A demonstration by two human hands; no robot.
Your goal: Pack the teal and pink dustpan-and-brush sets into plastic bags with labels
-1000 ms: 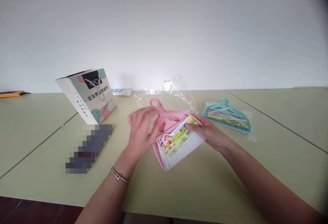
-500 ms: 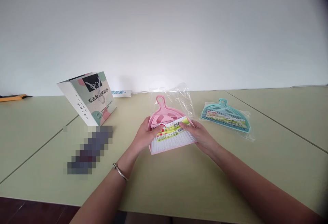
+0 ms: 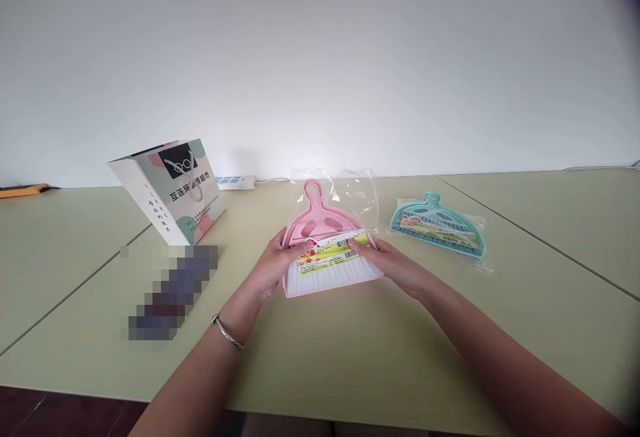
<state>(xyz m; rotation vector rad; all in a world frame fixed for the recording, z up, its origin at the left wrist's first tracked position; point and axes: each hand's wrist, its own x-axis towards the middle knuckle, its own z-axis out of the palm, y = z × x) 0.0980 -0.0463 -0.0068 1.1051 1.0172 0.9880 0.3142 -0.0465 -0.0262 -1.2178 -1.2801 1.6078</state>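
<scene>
A pink dustpan and brush set [image 3: 320,220] in a clear plastic wrapper is held over the table, its handle pointing away from me. White bristles show along its near edge under a yellow-green printed label [image 3: 333,253]. My left hand [image 3: 277,260] grips the set's left side, thumb on the front. At the right side my right hand [image 3: 393,263] is closed on it, thumb across the label; the fingers behind are hidden. A turquoise dustpan and brush set [image 3: 436,223], also wrapped, lies on the table beyond my right hand.
A paper gift bag [image 3: 185,200] with rope handles stands at the left rear. Before it lies a dark, pixelated object [image 3: 175,293]. A white power strip [image 3: 237,183] rests by the wall, and an orange-black item [image 3: 25,191] sits far left on the pale green table [image 3: 320,363].
The pink set has shifted slightly left and tilted a little more upright, with both hands still on it. Its loose plastic has spread flatter behind it.
</scene>
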